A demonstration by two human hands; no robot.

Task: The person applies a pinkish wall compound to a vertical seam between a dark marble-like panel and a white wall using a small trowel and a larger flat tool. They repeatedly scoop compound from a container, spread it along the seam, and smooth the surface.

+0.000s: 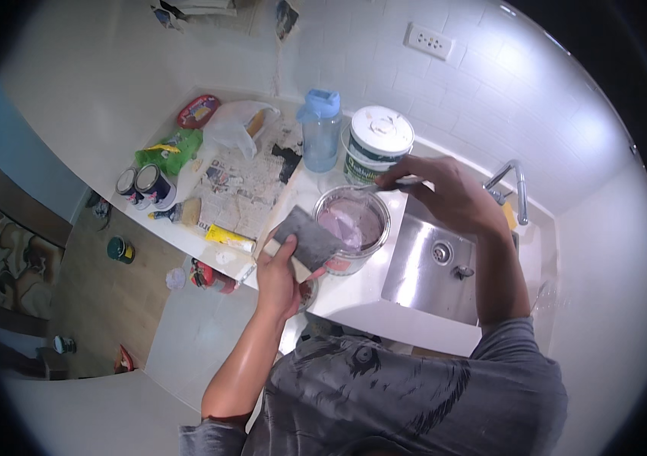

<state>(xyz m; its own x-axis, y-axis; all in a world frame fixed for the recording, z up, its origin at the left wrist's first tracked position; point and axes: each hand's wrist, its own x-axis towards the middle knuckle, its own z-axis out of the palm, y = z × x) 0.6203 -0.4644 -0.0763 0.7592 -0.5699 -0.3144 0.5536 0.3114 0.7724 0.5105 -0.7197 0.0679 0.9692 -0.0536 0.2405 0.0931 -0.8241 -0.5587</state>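
Observation:
My left hand grips a flat, dark grey rectangular plate with a pale edge, thumb on top. It is tilted beside the rim of an open metal can. Inside the can is pinkish-lilac paste, smeared up the walls. My right hand is closed around the handle of a putty knife, above the can's far right side. The knife's blade points left over the can's mouth; its tip is hard to make out against the rim.
Behind the can stand a white-lidded bucket and a blue water jug. To the right lie a steel sink and faucet. Newspaper, a paintbrush, a yellow tube and small cans occupy the left counter.

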